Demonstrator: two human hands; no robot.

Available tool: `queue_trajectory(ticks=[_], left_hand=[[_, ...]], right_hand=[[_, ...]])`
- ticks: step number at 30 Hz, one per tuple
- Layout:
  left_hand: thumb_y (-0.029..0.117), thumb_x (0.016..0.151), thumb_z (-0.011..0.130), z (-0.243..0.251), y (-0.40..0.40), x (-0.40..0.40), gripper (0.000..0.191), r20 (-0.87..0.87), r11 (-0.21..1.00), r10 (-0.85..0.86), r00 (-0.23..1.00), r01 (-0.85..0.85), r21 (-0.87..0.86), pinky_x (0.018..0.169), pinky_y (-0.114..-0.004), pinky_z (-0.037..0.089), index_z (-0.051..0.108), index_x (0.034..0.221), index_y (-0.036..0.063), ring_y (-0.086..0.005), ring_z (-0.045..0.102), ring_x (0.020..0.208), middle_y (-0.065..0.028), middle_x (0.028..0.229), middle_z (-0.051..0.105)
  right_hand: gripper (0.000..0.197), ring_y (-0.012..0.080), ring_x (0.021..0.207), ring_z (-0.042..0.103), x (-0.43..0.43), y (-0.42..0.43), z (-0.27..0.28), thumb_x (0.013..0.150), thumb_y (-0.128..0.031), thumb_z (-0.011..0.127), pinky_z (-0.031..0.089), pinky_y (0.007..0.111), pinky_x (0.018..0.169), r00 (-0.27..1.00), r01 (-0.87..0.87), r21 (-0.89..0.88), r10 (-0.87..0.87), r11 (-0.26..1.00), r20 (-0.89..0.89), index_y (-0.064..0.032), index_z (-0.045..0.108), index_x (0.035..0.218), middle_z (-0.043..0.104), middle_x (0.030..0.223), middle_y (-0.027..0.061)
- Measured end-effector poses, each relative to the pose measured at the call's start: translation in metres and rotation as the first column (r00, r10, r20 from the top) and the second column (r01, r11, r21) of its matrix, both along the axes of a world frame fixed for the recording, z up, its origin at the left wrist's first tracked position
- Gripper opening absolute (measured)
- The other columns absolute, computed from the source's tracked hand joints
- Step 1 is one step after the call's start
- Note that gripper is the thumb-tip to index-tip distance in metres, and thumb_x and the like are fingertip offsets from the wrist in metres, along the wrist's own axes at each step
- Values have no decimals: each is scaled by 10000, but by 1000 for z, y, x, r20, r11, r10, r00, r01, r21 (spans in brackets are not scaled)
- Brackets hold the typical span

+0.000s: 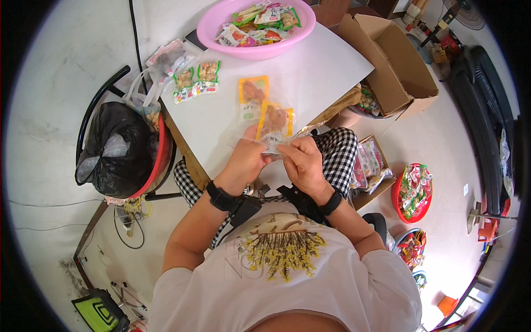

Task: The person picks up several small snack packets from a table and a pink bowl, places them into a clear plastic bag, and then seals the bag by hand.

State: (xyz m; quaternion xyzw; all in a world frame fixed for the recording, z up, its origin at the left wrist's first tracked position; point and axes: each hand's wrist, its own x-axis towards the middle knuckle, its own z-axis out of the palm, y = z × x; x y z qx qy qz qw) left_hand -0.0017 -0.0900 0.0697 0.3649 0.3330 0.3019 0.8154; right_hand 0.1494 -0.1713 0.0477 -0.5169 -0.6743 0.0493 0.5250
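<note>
Both my hands meet above the near edge of the white table (207, 133). My left hand (242, 159) grips a yellow-edged snack packet (276, 120) and clear plastic film around its lower end. The thumb and fingers of my right hand (305, 162) pinch the same lower end. A second yellow-edged packet (252, 93) lies on the table just beyond, partly behind the held one. Farther left are two green-edged packets (207, 76) side by side. A pink plastic basin (307, 25) full of mixed small packets stands at the table's far side.
A dark phone-like object (195, 40) lies beside the basin. Left, a black plastic bag (120, 153) sits in a red basin on a chair. Right stand an open cardboard box (390, 79), a carton of packets (383, 184) and a red basin (394, 195) of packets.
</note>
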Motion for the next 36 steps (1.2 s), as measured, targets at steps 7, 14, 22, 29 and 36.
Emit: queue_trajectory(ticks=[7, 14, 22, 29, 36], left_hand=[[-61, 912, 415, 2, 18, 37, 593, 69, 995, 25, 997, -18, -99, 847, -323, 517, 298, 1468, 108, -223, 564, 1142, -99, 1346, 500], [15, 938, 518, -23, 16, 35, 531, -18, 998, 7, 1000, -6, 57, 815, -305, 508, 344, 1439, 32, -189, 585, 1080, -131, 1246, 557], [17, 943, 533, -19, 27, 57, 446, -50, 996, 60, 997, -64, -62, 802, -307, 527, 423, 1375, 2, -206, 607, 1046, -121, 1137, 583], [19, 935, 538, -27, 31, 56, 554, -85, 999, 32, 996, -32, -3, 865, -335, 525, 309, 1440, 11, -232, 582, 1107, -132, 1282, 505], [118, 957, 491, -8, -17, -14, 391, -350, 907, -293, 890, 375, 193, 821, -286, 512, 472, 1337, 27, -159, 624, 1011, -104, 1154, 615]], right_hand=[[257, 269, 789, 587, 3, 2, -8, 718, 52, 689, 490, 354, 693, 999, 27, -27, -28, 999, -43, -48, 708, 955, 602, 822, 83], [242, 275, 789, 599, 7, 2, -14, 742, 58, 677, 500, 343, 688, 995, 52, -34, -54, 998, -81, -48, 699, 958, 614, 829, 88], [261, 280, 771, 575, 9, 3, -10, 757, 84, 667, 479, 354, 658, 999, 48, 0, -48, 999, -26, -38, 667, 987, 589, 830, 102], [271, 290, 740, 578, 18, 3, -16, 752, 84, 671, 476, 360, 639, 1000, 14, -44, -14, 999, 10, -39, 664, 993, 592, 816, 112], [205, 318, 719, 604, 36, 1, 31, 733, -56, 712, 490, 385, 645, 979, -181, -346, 201, 921, 23, -11, 661, 926, 618, 762, 118]])
